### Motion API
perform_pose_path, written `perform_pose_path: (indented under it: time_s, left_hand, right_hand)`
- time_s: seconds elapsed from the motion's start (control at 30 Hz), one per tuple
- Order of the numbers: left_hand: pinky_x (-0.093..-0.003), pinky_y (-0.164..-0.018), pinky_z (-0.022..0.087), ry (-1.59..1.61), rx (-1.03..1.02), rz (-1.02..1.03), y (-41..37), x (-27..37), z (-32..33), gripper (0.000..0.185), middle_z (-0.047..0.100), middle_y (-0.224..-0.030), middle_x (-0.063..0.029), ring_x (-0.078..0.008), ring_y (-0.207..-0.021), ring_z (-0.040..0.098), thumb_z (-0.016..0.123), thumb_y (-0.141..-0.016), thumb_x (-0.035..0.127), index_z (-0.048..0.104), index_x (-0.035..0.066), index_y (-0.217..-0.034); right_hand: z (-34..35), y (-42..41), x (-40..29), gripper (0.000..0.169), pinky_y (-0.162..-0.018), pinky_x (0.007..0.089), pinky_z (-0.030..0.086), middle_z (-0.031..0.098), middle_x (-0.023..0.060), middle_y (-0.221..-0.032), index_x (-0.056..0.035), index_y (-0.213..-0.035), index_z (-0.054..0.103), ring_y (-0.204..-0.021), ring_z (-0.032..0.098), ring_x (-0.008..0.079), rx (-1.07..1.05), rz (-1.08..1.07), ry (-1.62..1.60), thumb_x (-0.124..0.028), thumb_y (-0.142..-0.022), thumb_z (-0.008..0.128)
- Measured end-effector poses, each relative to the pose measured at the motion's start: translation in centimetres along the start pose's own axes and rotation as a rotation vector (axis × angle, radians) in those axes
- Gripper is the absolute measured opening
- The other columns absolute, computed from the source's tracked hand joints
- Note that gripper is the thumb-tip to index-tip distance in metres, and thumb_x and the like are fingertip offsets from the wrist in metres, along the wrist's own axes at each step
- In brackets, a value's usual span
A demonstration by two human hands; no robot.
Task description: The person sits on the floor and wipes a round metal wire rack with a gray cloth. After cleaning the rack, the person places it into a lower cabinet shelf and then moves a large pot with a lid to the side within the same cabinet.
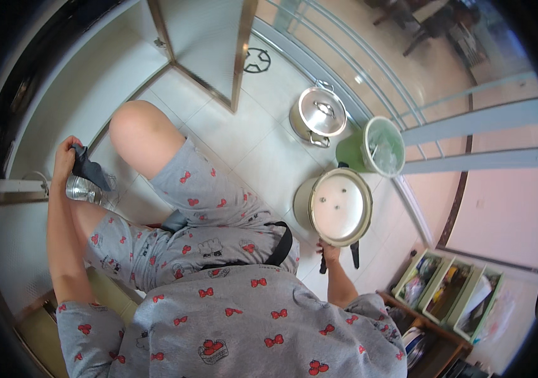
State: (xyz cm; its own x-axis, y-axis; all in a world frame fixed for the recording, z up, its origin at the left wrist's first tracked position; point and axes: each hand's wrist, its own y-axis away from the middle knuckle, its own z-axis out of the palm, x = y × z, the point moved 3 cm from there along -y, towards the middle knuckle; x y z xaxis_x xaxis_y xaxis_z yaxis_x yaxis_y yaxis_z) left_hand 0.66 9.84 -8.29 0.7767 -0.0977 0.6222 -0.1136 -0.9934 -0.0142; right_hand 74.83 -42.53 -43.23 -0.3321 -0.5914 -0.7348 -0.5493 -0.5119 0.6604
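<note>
On the left, my left hand (67, 153) grips a dark grey cloth (90, 171), which hangs over a shiny metal item (81, 190) inside or beside the opened cabinet. My right hand (329, 251) is at the near rim of a large pressure cooker (340, 206) on the tiled floor, beside its black handles; part of the hand is hidden, and its exact hold cannot be told. Beyond the cooker stand a lidded stainless steel pot (322, 111) and a green bin (351, 150) with a plastic liner.
An open cabinet door with a textured glass panel (207, 42) juts over the floor. Near it lies a black metal stove grate (257, 60). A railing (477, 130) runs along the right. Green storage bins (451, 295) stand on a wooden shelf at lower right.
</note>
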Motion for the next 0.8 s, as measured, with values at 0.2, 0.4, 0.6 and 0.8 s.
perform_pose_path:
  time_s: [0.2, 0.4, 0.6, 0.8]
  left_hand:
    - [-0.0281, -0.071, 0.045, 0.053, 0.051, 0.016, 0.3, -0.9, 0.1, 0.029, 0.056, -0.073, -0.004, -0.014, -0.074, 0.054, 0.035, -0.069, -0.009, 0.058, 0.001, -0.084]
    - [-0.0282, -0.073, 0.045, 0.049, 0.151, 0.043, 1.9, -0.5, -1.0, 0.029, 0.058, -0.075, -0.0053, -0.015, -0.076, 0.055, 0.036, -0.07, -0.009, 0.059, 0.001, -0.084]
    - [-0.0291, -0.078, 0.046, 0.134, 0.192, 0.05, 3.4, 2.4, -1.5, 0.03, 0.06, -0.077, -0.0068, -0.017, -0.08, 0.057, 0.036, -0.07, -0.009, 0.06, 0.001, -0.085]
    - [-0.0342, -0.078, 0.048, 0.041, 0.176, 0.011, 3.9, 4.1, -1.4, 0.029, 0.064, -0.079, -0.0131, -0.0245, -0.08, 0.061, 0.04, -0.071, -0.004, 0.064, 0.002, -0.087]
  right_hand:
    - [4.5, 2.8, -5.5, 0.024, -0.042, 0.0293, 0.047, 0.059, 0.0074, -0.064, 0.0036, -0.088, 0.064, -0.047, 0.055, 0.0153, 0.23, -0.036, 0.039, -0.016, -0.079, 0.073]
    - [6.3, 4.6, -7.5, 0.025, -0.043, 0.0317, 0.049, 0.06, 0.0093, -0.062, 0.0062, -0.078, 0.064, -0.047, 0.057, 0.0167, 0.131, -0.095, 0.165, -0.017, -0.078, 0.072]
    - [10.7, 6.2, -12.9, 0.027, -0.059, 0.0375, 0.052, 0.069, 0.0158, -0.074, 0.0086, -0.089, 0.069, -0.063, 0.066, 0.0235, 0.002, -0.406, 0.483, -0.017, -0.083, 0.071]
    - [12.0, -4.0, -10.2, 0.021, -0.071, 0.0365, 0.051, 0.075, 0.011, -0.09, 0.0034, -0.096, 0.073, -0.081, 0.067, 0.0203, -0.264, -0.485, 0.459, -0.014, -0.084, 0.072]
